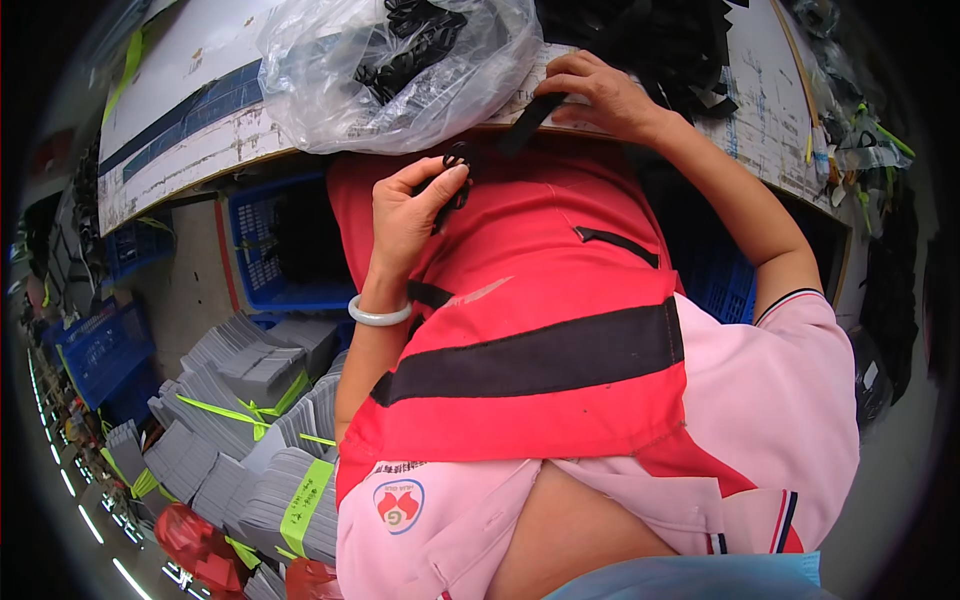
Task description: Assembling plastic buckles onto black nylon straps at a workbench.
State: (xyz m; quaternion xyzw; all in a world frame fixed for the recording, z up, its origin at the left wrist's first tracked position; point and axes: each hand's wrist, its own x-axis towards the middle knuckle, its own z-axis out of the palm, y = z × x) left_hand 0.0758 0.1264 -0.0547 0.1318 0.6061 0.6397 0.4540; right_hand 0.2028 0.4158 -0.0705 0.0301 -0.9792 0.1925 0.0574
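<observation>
My left hand [403, 222], raised over my red apron, pinches a small black looped piece [458, 155] between thumb and fingers; whether it is plastic or cord I cannot tell. At the table edge my right hand [608, 98] is closed on a black strap [530, 120], whose free end hangs toward my lap. Between and beyond the hands lies a clear plastic bag [300, 95] with several black looped pieces [410, 55] in it. A heap of black straps [665, 45] rests just past my right hand.
The worn white table [195, 60] runs along in front of me. Below it at left stands a blue crate [243, 225] with dark contents. Bundles of grey sheets [215, 465] tied with yellow-green ribbon and a red bag [190, 545] crowd my left side. Scraps [875, 150] hang at the right.
</observation>
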